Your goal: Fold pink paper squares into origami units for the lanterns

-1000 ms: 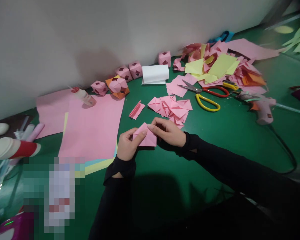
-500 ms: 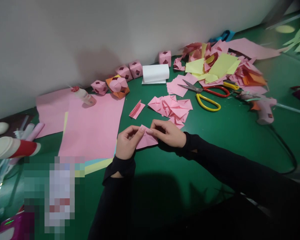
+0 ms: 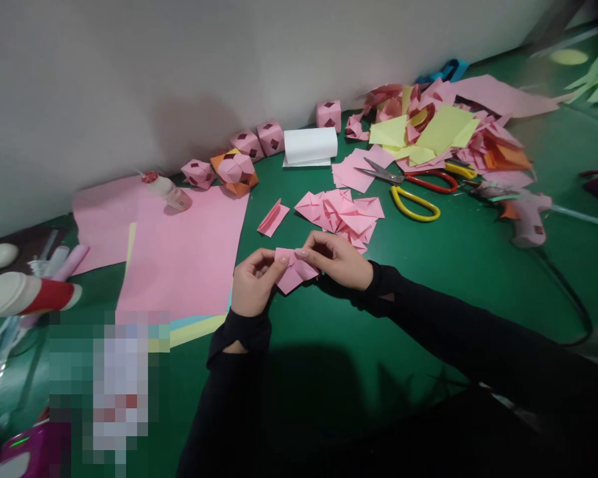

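Observation:
A small folded piece of pink paper (image 3: 293, 277) is held between my two hands, just above the green table. My left hand (image 3: 253, 282) pinches its left edge between thumb and fingers. At its upper right, my right hand (image 3: 339, 260) grips the paper with thumb and bent forefinger. Just beyond the right hand lies a pile of folded pink paper pieces (image 3: 336, 212). One narrow folded pink strip (image 3: 273, 218) rests left of that pile. Large pink sheets (image 3: 184, 259) spread out to the left of my left hand.
Scissors (image 3: 403, 180) with red and yellow handles lie at the right, near a hot glue gun (image 3: 525, 212) with a trailing cord. Pink and yellow scraps (image 3: 438, 129) heap behind them. Folded pink paper cubes (image 3: 270, 137) line the wall beside a small bottle (image 3: 167, 192). A cup (image 3: 50, 294) lies left.
The pink paper has been turned between my fingers, and its lower edge now comes to a point. My right hand has shifted slightly. The things on the table stay put.

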The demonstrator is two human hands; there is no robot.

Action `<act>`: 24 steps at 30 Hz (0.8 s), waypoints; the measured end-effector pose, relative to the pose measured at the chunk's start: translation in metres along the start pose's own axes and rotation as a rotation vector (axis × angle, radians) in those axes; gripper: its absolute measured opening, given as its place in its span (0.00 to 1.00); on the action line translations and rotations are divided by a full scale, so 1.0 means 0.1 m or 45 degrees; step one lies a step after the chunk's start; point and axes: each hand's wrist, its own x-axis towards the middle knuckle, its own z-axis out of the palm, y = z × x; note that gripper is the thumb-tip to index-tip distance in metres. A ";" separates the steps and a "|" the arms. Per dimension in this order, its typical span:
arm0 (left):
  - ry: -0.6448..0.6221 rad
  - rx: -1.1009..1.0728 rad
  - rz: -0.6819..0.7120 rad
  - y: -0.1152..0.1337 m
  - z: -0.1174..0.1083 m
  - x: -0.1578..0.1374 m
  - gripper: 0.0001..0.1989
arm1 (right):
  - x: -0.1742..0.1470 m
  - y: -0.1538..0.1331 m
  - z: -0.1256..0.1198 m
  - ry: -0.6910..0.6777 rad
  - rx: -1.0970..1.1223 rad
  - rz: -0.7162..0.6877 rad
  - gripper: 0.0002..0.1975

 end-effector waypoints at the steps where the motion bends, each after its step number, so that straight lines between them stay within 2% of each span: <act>1: -0.006 0.001 0.002 -0.01 0.00 0.00 0.15 | 0.00 0.00 0.00 -0.003 0.018 0.012 0.18; 8: 0.007 -0.031 -0.044 0.04 0.00 -0.01 0.15 | 0.02 -0.02 0.01 0.037 0.183 0.064 0.18; 13: -0.240 0.134 -0.101 0.12 0.00 -0.05 0.14 | 0.04 -0.05 0.00 0.150 0.034 -0.033 0.15; 15: -0.284 0.179 -0.094 0.13 0.01 -0.05 0.14 | 0.05 -0.06 -0.01 0.148 -0.004 -0.048 0.15; 18: -0.229 0.094 -0.087 0.13 0.01 -0.05 0.14 | 0.05 -0.08 -0.01 0.129 0.096 -0.005 0.19; 24: 0.101 -0.342 -0.198 0.05 -0.01 0.02 0.16 | 0.05 -0.05 -0.03 -0.060 0.356 0.149 0.19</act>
